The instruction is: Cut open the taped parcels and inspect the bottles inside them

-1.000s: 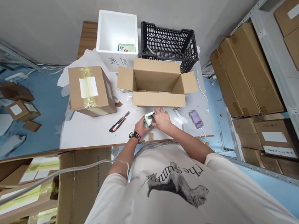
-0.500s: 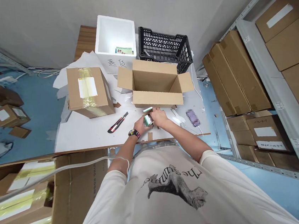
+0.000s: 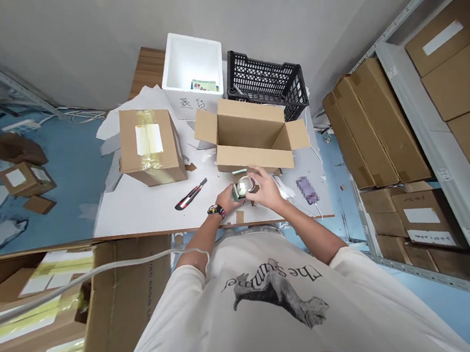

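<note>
Near the table's front edge my left hand (image 3: 227,198) is closed around a small green-and-white carton (image 3: 235,193). My right hand (image 3: 265,187) grips a round container with a silvery-white lid (image 3: 245,185), right beside the carton's open top. Whether the container is fully clear of the carton I cannot tell. Just beyond my hands stands an open cardboard box (image 3: 255,156) with its flaps spread. To the left lies a red-and-black utility knife (image 3: 190,194).
A taped cardboard box (image 3: 148,146) stands at the left of the table. Behind are a white foam box (image 3: 196,103) and a black plastic crate (image 3: 267,80). A blurred purple object (image 3: 307,189) with a cord lies at the right. Shelves of cartons (image 3: 374,122) flank the right side.
My right hand has lifted the round container up at the carton's opening, where its lid now shows. My left hand keeps hold of the carton. The whole view has shifted slightly.
</note>
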Tool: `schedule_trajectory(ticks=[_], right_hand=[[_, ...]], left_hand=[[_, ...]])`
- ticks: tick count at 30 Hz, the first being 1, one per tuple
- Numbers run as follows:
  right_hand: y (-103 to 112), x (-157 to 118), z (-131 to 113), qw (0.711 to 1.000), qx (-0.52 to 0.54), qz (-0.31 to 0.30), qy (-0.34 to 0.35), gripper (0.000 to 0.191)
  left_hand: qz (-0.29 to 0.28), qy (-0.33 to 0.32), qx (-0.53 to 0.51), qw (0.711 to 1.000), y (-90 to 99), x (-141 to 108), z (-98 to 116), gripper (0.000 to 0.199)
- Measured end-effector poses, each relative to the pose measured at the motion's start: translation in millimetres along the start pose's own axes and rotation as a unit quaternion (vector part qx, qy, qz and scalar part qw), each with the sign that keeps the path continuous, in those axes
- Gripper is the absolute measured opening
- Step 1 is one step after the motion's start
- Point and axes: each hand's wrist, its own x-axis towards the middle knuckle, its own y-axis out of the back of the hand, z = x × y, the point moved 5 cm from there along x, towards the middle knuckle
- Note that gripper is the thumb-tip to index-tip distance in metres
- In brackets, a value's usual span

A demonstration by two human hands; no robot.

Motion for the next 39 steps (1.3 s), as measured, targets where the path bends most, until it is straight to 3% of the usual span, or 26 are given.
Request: schedule_trajectory(ticks=[4, 7, 10, 12, 13, 15, 17, 19, 24, 25, 28, 30, 31, 34, 36, 37, 39], right_hand=[[51, -2, -5, 0.965, 0.205, 0.147, -0.066, 0.051], [84, 3, -4, 0.919, 0.315, 0.214, -0.105, 0.055], [100, 10, 0, 0.89, 0.38, 0.221, -0.124, 0.058], [98, 15, 1, 0.877, 0.418, 0.198, -0.131, 0.063], [94, 19, -1, 0.874, 0.432, 0.181, -0.131, 0.066], [83, 26, -9, 0.875, 0.444, 0.143, -0.126, 0.07], [71, 32, -23, 0.882, 0.443, 0.118, -0.111, 0.071], [63, 38, -40, 0.887, 0.439, 0.109, -0.095, 0.073], [53, 43, -74, 0.897, 0.42, 0.114, -0.081, 0.086], [51, 43, -78, 0.9, 0.413, 0.111, -0.078, 0.088], [48, 40, -89, 0.911, 0.4, 0.083, -0.065, 0.088], [45, 36, -95, 0.908, 0.409, 0.065, -0.063, 0.085], [43, 34, -98, 0.901, 0.425, 0.061, -0.065, 0.084], [40, 27, -109, 0.864, 0.495, 0.059, -0.069, 0.082], [40, 21, -120, 0.846, 0.527, 0.059, -0.061, 0.081], [41, 18, -125, 0.84, 0.537, 0.056, -0.054, 0.081], [44, 13, -135, 0.833, 0.549, 0.047, -0.041, 0.081]], left_hand=[[-0.011, -0.009, -0.009, 1.0, 6.2, -5, 7, 0.089], [0.017, -0.026, -0.044, 0.999, 28.6, -22, 18, 0.107], [0.133, 0.0, -0.13, 0.983, 71.7, -47, 30, 0.088], [0.183, 0.026, -0.268, 0.945, 99.0, -62, 43, 0.075], [0.156, 0.028, -0.359, 0.92, 106.9, -66, 54, 0.077], [0.009, 0.035, -0.506, 0.862, 110.8, -69, 85, 0.087], [-0.11, 0.045, -0.572, 0.812, 111.3, -73, 117, 0.087], [-0.133, 0.047, -0.601, 0.787, 112.5, -77, 141, 0.079], [0.07, 0.005, -0.607, 0.792, 120.4, -97, 166, 0.076], [0.087, -0.001, -0.61, 0.788, 120.8, -103, 169, 0.077], [0.009, 0.015, -0.652, 0.758, 114.9, -115, 179, 0.077], [-0.02, 0.026, -0.652, 0.757, 114.5, -121, 183, 0.082], [0.011, 0.019, -0.633, 0.774, 118.5, -124, 182, 0.081], [0.21, -0.051, -0.505, 0.836, 141.4, -138, 179, 0.078], [0.289, -0.096, -0.439, 0.845, 151.4, -151, 179, 0.084], [0.288, -0.108, -0.443, 0.842, 152.5, -154, 179, 0.086], [0.212, -0.1, -0.514, 0.825, 147.5, -156, 179, 0.082]])
